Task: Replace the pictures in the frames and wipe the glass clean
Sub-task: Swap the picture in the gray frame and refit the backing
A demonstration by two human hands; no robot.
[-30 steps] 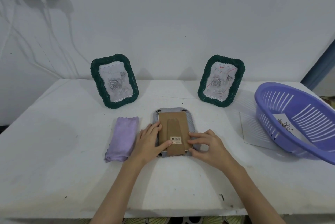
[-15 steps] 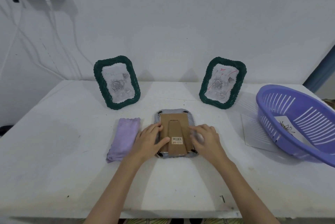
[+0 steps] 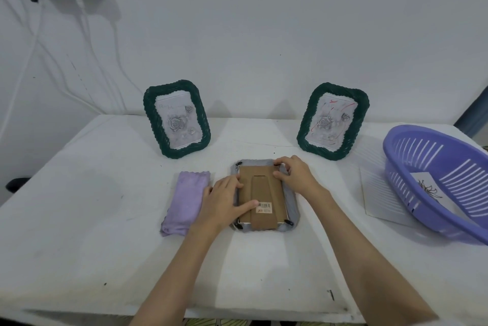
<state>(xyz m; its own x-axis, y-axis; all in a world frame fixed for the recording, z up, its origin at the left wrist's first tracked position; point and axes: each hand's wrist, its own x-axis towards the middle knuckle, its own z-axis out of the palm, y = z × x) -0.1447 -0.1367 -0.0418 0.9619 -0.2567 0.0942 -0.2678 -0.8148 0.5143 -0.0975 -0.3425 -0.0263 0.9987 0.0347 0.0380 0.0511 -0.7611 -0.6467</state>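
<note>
Both hands (image 3: 264,188) on face-down grey frame (image 3: 290,201), w/ cardboard back up.

Both hands (image 3: 260,188) on face-down grey frame (image 3: 290,199) beside purple cloth (image 3: 186,201)

Grey frame (image 3: 291,202), face down: matt brown cardboard backing (image 3: 261,193) w/ paper barcode sticker (image 3: 264,207). Two green frames (image 3: 176,118) (image 3: 333,121): woven-look, glossy fronts. Lilac cloth (image 3: 186,202) is soft, napped. Purple basket (image 3: 433,177) smooth plastic. Table (image 3: 105,220) cover matt white.

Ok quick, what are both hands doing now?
Left hand: open, pressing flat on the grey frame's cardboard back.
Right hand: fingers curled at the frame's far right corner, apparently pinching a clip.
</note>
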